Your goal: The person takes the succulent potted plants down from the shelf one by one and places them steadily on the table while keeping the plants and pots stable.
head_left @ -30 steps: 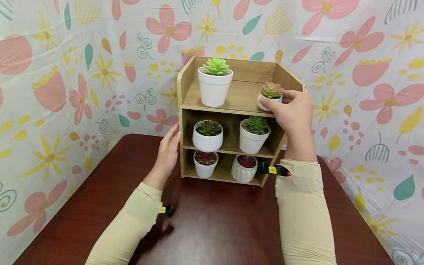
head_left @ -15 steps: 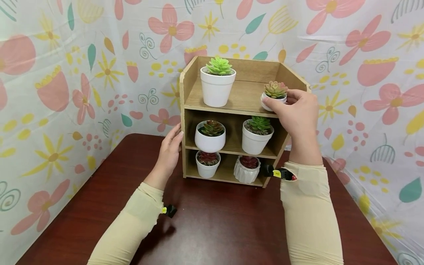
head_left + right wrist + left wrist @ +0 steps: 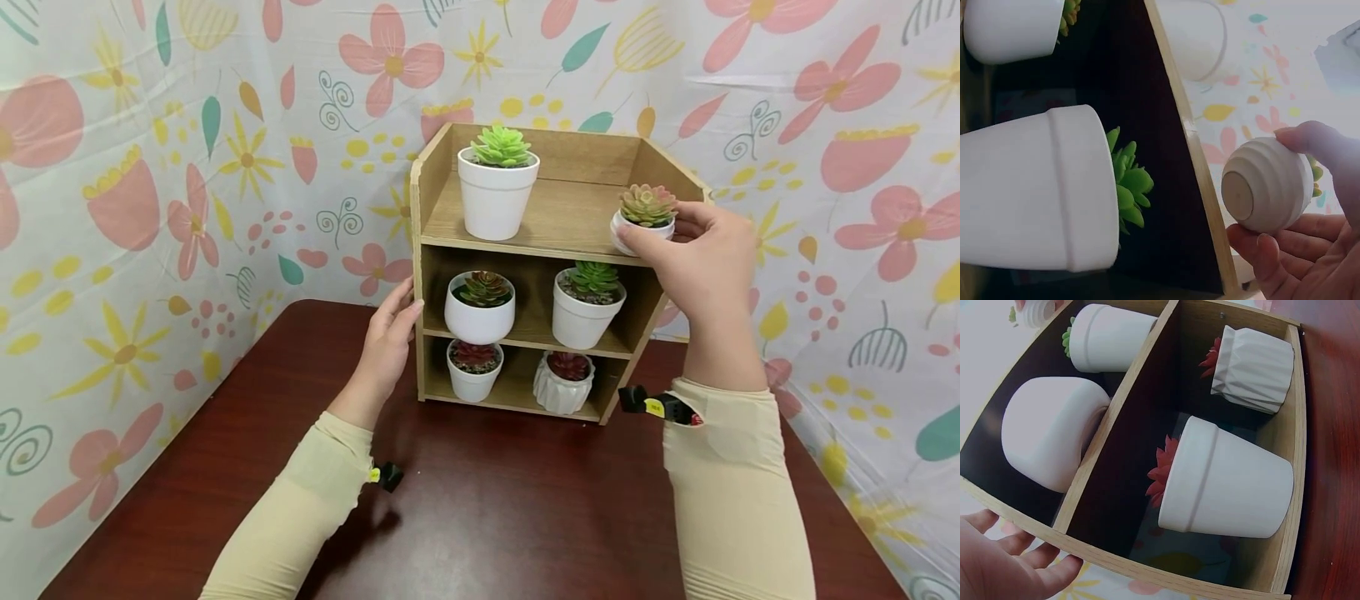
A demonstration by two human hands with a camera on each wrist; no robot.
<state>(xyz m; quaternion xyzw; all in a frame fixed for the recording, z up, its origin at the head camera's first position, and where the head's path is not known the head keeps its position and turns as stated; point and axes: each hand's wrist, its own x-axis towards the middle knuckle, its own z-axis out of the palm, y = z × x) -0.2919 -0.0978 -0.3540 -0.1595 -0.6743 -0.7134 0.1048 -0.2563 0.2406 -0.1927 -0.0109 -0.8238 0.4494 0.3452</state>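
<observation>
My right hand (image 3: 708,254) pinches a small white ribbed pot (image 3: 1266,184) between thumb and fingers. A pink-tipped green succulent (image 3: 648,205) sits in it. The pot is held at the front right of the top shelf, and its round base shows in the right wrist view. My left hand (image 3: 387,342) touches the left side of the wooden shelf unit (image 3: 555,246) with relaxed fingers (image 3: 1054,576). On the top shelf at left stands a tall white pot (image 3: 498,198) with a bright green succulent.
The middle shelf holds a rounded white pot (image 3: 480,321) and a tapered white pot (image 3: 585,321). Below them stand a small tapered pot (image 3: 474,385) and a fluted pot (image 3: 562,393), both with red succulents. A dark red table (image 3: 480,517) bears the unit, before a floral curtain (image 3: 247,83).
My right hand has moved a little to the right along the top shelf's front with the small pot. The left hand stays at the unit's side. The head view has shifted slightly.
</observation>
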